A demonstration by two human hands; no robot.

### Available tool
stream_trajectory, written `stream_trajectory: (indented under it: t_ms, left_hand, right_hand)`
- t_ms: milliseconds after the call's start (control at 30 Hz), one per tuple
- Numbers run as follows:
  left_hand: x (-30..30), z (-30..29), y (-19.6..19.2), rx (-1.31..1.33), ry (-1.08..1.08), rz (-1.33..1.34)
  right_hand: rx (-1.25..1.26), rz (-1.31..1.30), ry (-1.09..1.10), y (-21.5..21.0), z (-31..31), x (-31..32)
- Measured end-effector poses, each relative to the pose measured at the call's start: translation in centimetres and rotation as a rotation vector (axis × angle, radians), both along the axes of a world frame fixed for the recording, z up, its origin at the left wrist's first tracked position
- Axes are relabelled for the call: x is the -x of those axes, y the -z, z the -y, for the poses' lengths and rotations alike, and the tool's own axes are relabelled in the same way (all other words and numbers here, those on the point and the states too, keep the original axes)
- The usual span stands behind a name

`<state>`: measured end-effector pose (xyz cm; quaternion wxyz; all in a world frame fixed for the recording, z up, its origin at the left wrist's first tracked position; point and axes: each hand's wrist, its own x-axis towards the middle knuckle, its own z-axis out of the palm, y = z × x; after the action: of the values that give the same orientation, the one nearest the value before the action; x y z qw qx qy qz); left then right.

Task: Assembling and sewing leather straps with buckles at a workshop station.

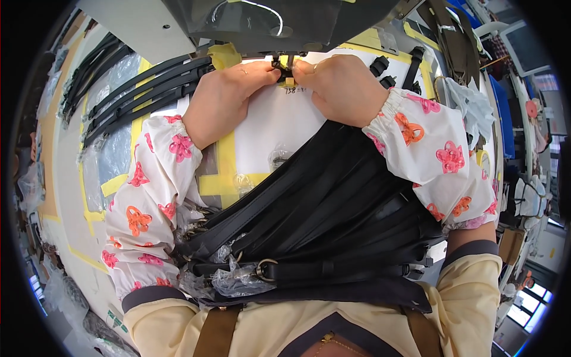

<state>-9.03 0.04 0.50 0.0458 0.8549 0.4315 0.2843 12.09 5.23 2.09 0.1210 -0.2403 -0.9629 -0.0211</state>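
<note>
Both my hands meet at the foot of a sewing machine (285,61), fingertips close together under its head. My left hand (223,98) pinches a small dark end of a black strap (286,76) from the left. From the right, my right hand (348,86) pinches the same piece; my fingers hide most of it. Below the hands, a thick bundle of black straps (309,196) spreads across my lap, fanning from under my right wrist to the lower left. Metal rings and buckles (267,270) wrapped in clear plastic sit at their near ends.
More black straps (143,95) lie in rows at the left of the white table. Yellow tape (226,154) edges a white sheet (262,131) with handwriting. Several black strap ends (380,66) and crumpled pale plastic (473,107) lie right. The machine's grey body (250,27) overhangs my hands.
</note>
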Motion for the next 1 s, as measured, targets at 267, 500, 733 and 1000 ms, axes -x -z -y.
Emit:
stream_trajectory:
  t_ms: [267,500,733,1000]
  left_hand:
    - [-0.17,0.49,-0.27,-0.052,0.022,-0.014]
    - [-0.31,0.31,-0.55,0.033,0.014,-0.054]
    - [-0.20,0.45,-0.57,0.009,-0.006,-0.045]
    - [-0.25,0.25,-0.31,-0.023,-0.019,-0.041]
  right_hand:
    - [0.010,0.017,0.007,0.11,0.34,0.15]
    - [-0.005,0.040,0.015,-0.08,0.30,0.04]
    - [0.036,0.042,0.038,-0.57,0.52,0.26]
    - [0.044,0.043,0.010,-0.38,0.07,-0.01]
